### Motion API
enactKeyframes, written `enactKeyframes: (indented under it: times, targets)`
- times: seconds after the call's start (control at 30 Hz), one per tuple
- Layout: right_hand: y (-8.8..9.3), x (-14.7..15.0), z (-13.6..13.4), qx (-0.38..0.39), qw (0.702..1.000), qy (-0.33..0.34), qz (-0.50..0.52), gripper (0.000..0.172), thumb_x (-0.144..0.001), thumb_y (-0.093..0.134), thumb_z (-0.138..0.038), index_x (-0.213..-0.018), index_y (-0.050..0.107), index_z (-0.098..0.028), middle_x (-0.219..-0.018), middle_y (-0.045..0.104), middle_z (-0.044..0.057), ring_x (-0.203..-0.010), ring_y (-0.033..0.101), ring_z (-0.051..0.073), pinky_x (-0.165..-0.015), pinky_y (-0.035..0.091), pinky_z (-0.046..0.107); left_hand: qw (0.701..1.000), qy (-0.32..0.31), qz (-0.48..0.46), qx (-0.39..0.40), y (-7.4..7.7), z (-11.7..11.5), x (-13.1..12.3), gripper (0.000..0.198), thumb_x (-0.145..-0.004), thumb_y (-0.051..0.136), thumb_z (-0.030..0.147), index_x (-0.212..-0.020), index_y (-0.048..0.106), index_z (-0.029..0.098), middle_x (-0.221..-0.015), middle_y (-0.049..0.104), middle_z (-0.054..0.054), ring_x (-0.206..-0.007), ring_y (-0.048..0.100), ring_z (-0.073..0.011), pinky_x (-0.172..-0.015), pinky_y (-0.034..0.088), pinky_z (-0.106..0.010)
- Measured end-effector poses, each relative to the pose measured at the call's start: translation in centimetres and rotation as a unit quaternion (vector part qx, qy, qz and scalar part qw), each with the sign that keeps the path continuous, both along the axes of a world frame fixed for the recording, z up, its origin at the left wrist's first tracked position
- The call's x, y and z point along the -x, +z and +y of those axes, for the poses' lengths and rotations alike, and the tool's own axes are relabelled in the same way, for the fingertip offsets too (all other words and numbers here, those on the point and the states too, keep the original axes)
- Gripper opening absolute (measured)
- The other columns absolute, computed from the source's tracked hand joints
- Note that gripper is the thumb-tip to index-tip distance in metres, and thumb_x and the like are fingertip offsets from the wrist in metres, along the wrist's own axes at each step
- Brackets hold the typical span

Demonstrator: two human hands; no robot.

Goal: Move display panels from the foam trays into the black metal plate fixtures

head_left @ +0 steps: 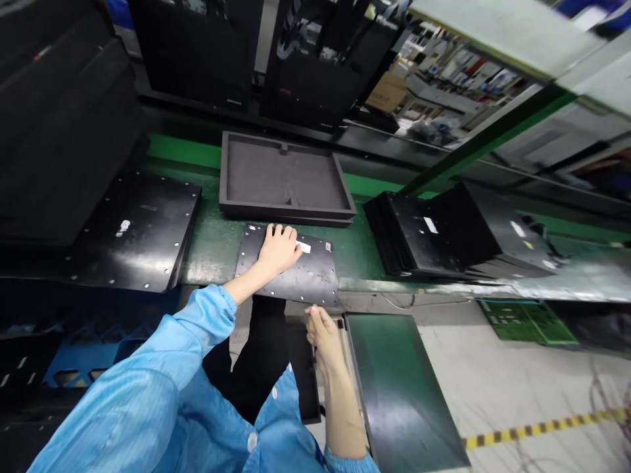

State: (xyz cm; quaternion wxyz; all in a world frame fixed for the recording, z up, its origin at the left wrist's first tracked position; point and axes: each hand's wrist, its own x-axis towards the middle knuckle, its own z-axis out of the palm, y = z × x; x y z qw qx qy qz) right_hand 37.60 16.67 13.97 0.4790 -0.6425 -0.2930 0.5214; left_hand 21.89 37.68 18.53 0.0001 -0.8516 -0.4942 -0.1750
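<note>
My left hand (279,249) lies palm down on a thin dark plate (303,279), its fingers resting on the surface near a small white label (303,247). Holes with bright edges run along the plate's border, and its front edge reaches over the bench edge. My right hand (324,334) is just below that front edge, with thumb and fingers pinched together. Whatever may be between those fingertips is too small to make out.
Behind the plate sits a dark foam tray (286,172). Stacked black plates (148,223) lie at left, and more black panels (424,233) stand at right. A green-topped surface (399,381) is below the bench (210,246), to the right of my right hand.
</note>
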Motion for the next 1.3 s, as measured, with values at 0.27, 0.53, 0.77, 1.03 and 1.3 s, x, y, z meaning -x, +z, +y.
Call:
enactKeyframes:
  times: [0.27, 0.53, 0.77, 1.03, 1.3]
  targets:
    - [-0.3, -0.2, 0.7, 0.009, 1.000, -0.007, 0.026, 0.067, -0.074, 0.089, -0.080, -0.095, 0.071, -0.018, -0.063, 0.024, -0.013, -0.054, 0.013, 0.006, -0.048, 0.009, 0.022, 1.000, 0.002, -0.017, 0.007, -0.4, 0.1, -0.1, 0.052, -0.111, 0.041, 0.039, -0.145, 0.066, 0.008, -0.141, 0.071, -0.020, -0.131, 0.059, -0.0389, -0.125, 0.035, -0.055]
    - [0.6, -0.5, 1.0, -0.020, 0.992, 0.000, -0.126, 0.068, -0.078, 0.080, -0.083, -0.090, 0.076, -0.017, -0.058, 0.044, -0.005, -0.053, 0.035, 0.012, -0.051, 0.027, 0.025, 0.997, -0.072, -0.033, 0.004, -0.6, -0.2, 0.8, 0.059, -0.107, 0.051, 0.047, -0.154, 0.061, 0.012, -0.160, 0.061, -0.021, -0.147, 0.053, -0.0368, -0.131, 0.027, -0.068]
    - [1.0, -0.8, 0.7, -0.038, 0.920, 0.037, -0.389, 0.058, -0.100, 0.054, -0.073, -0.095, 0.080, -0.021, -0.091, 0.081, 0.012, -0.086, 0.072, 0.031, -0.080, 0.051, 0.037, 0.984, -0.172, -0.005, 0.042, -0.4, -1.7, 1.6, 0.072, -0.105, 0.054, 0.061, -0.161, 0.055, 0.015, -0.176, 0.042, -0.023, -0.165, 0.034, -0.0408, -0.132, 0.019, -0.077]
    - [2.5, 0.8, 0.3, 0.088, 0.806, 0.061, -0.582, 0.048, -0.112, 0.041, -0.054, -0.114, 0.081, -0.028, -0.093, 0.081, 0.013, -0.074, 0.069, 0.027, -0.064, 0.035, 0.032, 0.957, -0.255, 0.139, 0.023, 0.4, -7.0, 3.1, 0.098, -0.090, 0.083, 0.038, -0.173, 0.037, 0.016, -0.180, 0.029, -0.027, -0.163, 0.035, -0.0541, -0.123, 0.035, -0.081]
    - [3.1, 0.5, 0.7, 0.064, 0.803, 0.095, -0.585, 0.044, -0.112, 0.044, -0.048, -0.113, 0.082, -0.027, -0.094, 0.081, 0.013, -0.074, 0.071, 0.025, -0.063, 0.038, 0.031, 0.963, -0.230, 0.138, -0.017, 1.1, -8.5, 2.5, 0.060, -0.102, 0.056, 0.006, -0.159, 0.061, 0.021, -0.165, 0.056, -0.024, -0.146, 0.061, -0.0487, -0.105, 0.060, -0.069]
